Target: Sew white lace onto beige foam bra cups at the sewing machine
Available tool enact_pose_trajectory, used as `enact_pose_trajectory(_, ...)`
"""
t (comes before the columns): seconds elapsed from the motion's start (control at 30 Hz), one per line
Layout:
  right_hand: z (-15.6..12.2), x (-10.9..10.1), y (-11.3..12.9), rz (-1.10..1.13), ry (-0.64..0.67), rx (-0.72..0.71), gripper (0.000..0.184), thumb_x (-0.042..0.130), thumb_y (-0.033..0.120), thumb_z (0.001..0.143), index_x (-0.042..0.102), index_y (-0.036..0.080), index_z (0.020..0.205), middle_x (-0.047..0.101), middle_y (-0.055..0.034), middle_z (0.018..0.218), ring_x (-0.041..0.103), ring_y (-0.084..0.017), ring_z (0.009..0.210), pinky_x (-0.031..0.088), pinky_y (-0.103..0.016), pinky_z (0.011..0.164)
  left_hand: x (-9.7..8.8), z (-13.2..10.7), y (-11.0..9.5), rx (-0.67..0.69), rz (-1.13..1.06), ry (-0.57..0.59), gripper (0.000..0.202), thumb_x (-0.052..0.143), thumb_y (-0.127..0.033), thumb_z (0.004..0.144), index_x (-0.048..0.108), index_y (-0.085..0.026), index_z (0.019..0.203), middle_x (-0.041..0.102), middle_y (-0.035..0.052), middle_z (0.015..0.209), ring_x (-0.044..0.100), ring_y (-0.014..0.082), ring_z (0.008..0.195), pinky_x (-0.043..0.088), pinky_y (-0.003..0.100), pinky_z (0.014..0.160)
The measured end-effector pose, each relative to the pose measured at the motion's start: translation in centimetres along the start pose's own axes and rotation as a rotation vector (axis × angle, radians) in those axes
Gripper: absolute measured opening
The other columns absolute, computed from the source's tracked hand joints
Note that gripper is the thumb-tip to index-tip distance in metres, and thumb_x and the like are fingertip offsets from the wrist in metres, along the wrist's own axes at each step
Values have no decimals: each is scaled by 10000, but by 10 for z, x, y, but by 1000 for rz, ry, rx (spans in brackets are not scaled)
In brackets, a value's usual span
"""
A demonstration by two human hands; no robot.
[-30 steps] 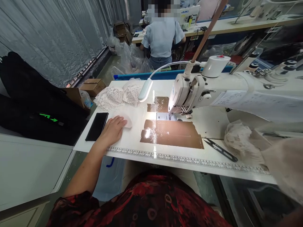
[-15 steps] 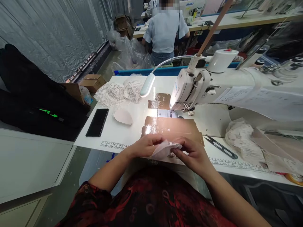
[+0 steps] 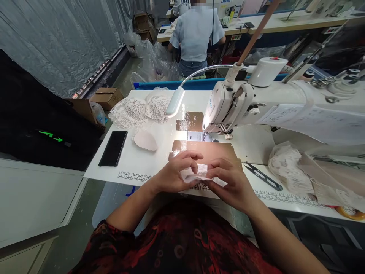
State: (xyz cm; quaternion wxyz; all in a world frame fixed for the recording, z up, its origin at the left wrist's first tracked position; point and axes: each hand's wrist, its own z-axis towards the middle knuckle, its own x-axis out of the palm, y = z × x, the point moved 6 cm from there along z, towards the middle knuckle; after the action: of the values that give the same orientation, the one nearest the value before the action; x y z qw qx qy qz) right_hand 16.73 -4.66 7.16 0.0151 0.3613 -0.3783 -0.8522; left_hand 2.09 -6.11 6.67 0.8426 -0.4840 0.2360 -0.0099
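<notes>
Between both hands, close to the table's front edge, is a thin white fabric piece (image 3: 199,172), folded or curled along its length. My left hand (image 3: 174,173) pinches its left end, with the index finger bent over the top. On the other end the fingers and thumb of my right hand (image 3: 231,183) are closed. Brown tape (image 3: 205,147) on the tabletop lies just beyond the hands. Past it stands the white sewing machine (image 3: 222,106), its needle area lit by a lamp (image 3: 175,102). A pale cup-shaped pad (image 3: 145,140) rests to the left.
White lace cups (image 3: 129,113) lie at the back left, behind a black phone (image 3: 113,148). Thread snips (image 3: 264,176) and a lace bundle (image 3: 291,167) are on the right. Printed ruler tape (image 3: 285,198) runs along the front edge. A co-worker (image 3: 196,34) sits ahead, back turned.
My left fingers have lifted and curled over the fabric, which is now stretched sideways between both hands rather than hanging from them. My right hand keeps its end. The view has shifted slightly.
</notes>
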Motion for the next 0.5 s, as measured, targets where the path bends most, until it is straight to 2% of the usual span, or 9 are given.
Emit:
enact_pose_trajectory(0.07, 1, -4, 9, -73, -5, -102, 132, 652, 126, 767, 582, 227, 814, 607, -17, 843, 559, -172, 830, 448, -330, 745, -6, 2, -14, 86, 30, -3, 291, 728, -276, 731, 558, -176, 944, 542, 142, 1281, 514, 261, 1180, 423, 398, 987)
enact_pose_trajectory(0.1, 1, -6, 14, -82, -7, -143, 148, 649, 116, 763, 576, 231, 821, 609, -13, 821, 553, -174, 824, 449, -339, 751, -7, 2, -19, 107, 34, 19, 334, 726, -267, 733, 552, -182, 1005, 571, 132, 1249, 547, 245, 1134, 430, 389, 977)
enact_pose_trajectory(0.2, 1, -12, 27, -61, -45, -228, 212, 630, 80, 752, 555, 238, 873, 619, -2, 750, 535, -173, 758, 462, -354, 742, -2, 3, -18, 61, 62, 133, 266, 652, -209, 775, 583, -181, 1030, 671, 55, 950, 614, 159, 830, 473, 309, 835)
enact_pose_trajectory(0.3, 1, -16, 33, -71, -89, -271, 265, 616, 48, 743, 539, 233, 916, 624, -6, 738, 530, -173, 731, 468, -356, 740, 11, -1, -3, -40, -1, 251, 168, 611, -199, 796, 631, -154, 957, 663, 35, 819, 596, 132, 724, 464, 241, 702)
enact_pose_trajectory(0.4, 0, -12, 28, -136, -9, -201, 209, 605, 76, 774, 525, 227, 893, 641, -17, 781, 561, -179, 779, 454, -348, 748, 19, -4, 9, -109, -92, 282, 160, 594, -203, 818, 644, -144, 958, 667, 37, 805, 603, 123, 703, 457, 218, 660)
enact_pose_trajectory(0.5, -1, -2, 16, -220, 173, -86, 110, 583, 139, 813, 528, 217, 867, 631, -15, 748, 564, -168, 709, 408, -292, 627, 16, -1, 9, -91, -109, 177, 88, 610, -199, 808, 633, -144, 872, 658, 70, 872, 618, 149, 796, 479, 249, 737)
